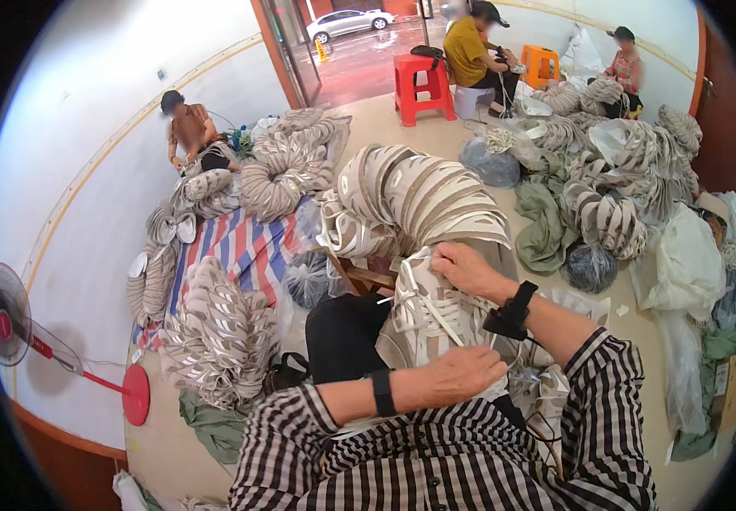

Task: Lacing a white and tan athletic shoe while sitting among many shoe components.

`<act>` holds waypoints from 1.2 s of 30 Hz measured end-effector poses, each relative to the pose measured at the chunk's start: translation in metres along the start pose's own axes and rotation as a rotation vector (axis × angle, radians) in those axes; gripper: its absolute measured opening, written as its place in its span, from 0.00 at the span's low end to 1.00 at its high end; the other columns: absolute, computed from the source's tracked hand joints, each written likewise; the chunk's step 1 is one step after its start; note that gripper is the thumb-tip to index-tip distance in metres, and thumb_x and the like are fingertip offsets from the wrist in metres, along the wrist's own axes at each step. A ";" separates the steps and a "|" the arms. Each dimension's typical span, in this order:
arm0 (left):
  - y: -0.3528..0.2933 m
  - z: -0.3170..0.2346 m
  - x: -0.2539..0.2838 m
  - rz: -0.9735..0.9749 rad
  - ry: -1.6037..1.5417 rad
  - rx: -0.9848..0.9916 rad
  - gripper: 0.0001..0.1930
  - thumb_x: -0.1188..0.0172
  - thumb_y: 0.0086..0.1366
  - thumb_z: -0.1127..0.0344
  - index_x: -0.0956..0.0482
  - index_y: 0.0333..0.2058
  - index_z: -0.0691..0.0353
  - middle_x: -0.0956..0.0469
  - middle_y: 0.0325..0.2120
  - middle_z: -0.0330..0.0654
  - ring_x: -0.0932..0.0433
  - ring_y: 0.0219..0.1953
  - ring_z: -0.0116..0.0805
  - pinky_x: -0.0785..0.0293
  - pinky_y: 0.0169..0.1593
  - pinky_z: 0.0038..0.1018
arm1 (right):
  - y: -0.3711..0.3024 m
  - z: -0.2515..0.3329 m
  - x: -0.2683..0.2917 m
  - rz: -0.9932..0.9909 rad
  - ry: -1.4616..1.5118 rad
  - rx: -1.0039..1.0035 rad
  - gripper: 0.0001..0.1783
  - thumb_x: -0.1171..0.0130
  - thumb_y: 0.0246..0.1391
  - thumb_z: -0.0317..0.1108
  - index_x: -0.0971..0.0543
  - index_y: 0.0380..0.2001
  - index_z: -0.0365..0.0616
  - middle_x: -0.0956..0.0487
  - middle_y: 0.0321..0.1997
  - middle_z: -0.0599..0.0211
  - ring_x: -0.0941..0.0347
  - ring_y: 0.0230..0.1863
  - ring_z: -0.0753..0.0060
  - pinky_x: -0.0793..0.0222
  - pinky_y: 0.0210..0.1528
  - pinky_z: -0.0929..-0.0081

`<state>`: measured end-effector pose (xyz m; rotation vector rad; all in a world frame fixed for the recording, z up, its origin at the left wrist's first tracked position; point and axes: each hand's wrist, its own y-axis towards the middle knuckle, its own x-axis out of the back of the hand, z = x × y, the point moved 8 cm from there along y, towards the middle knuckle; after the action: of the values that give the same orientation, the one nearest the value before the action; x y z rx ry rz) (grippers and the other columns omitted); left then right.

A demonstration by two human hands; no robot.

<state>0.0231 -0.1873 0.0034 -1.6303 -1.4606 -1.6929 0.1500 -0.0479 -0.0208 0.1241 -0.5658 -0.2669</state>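
Observation:
A beige and white shoe upper (423,319) lies on my lap. My left hand (462,373) presses down on its near side, fingers curled over the material. My right hand (464,268) pinches its far edge near the white lace (436,317) that runs across it. Both wrists carry black bands, and my sleeves are black-and-white checked. Just beyond my hands, a long curved stack of the same uppers (419,200) arches over a wooden stool.
Many bundled stacks of uppers (219,336) lie around on the floor and on a striped tarp (244,247). A red standing fan (10,315) is at the left. Three other people sit working at the back near red (419,81) and orange stools. Plastic bags and green cloth (547,230) are heaped at right.

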 end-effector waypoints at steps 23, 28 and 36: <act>0.052 -0.104 0.099 -0.407 -1.056 -0.298 0.06 0.51 0.56 0.73 0.38 0.25 0.69 0.38 0.21 0.49 0.35 0.26 0.51 0.37 0.29 0.37 | -0.012 0.104 0.030 0.044 0.086 0.050 0.07 0.48 0.54 0.31 0.25 0.34 0.40 0.24 0.25 0.65 0.29 0.23 0.78 0.33 0.27 0.77; 0.111 -0.153 0.115 -0.162 -0.769 -0.413 0.07 0.48 0.52 0.71 0.32 0.29 0.68 0.34 0.29 0.49 0.31 0.32 0.46 0.32 0.33 0.34 | -0.093 0.043 0.049 0.044 -0.080 -0.058 0.06 0.48 0.55 0.30 0.25 0.35 0.42 0.27 0.23 0.77 0.35 0.21 0.87 0.40 0.24 0.85; 0.007 0.143 0.146 -0.672 -0.047 0.578 0.23 0.48 0.57 0.71 0.32 0.53 0.62 0.27 0.45 0.48 0.26 0.42 0.36 0.29 0.46 0.28 | -0.122 0.022 0.037 -0.130 -0.391 0.184 0.19 0.45 0.48 0.25 0.33 0.45 0.44 0.29 0.47 0.59 0.27 0.34 0.53 0.32 0.33 0.61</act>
<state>0.0626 -0.0154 0.1059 -0.9215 -2.4179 -1.2990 0.1419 -0.1759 -0.0068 0.2913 -0.9732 -0.3685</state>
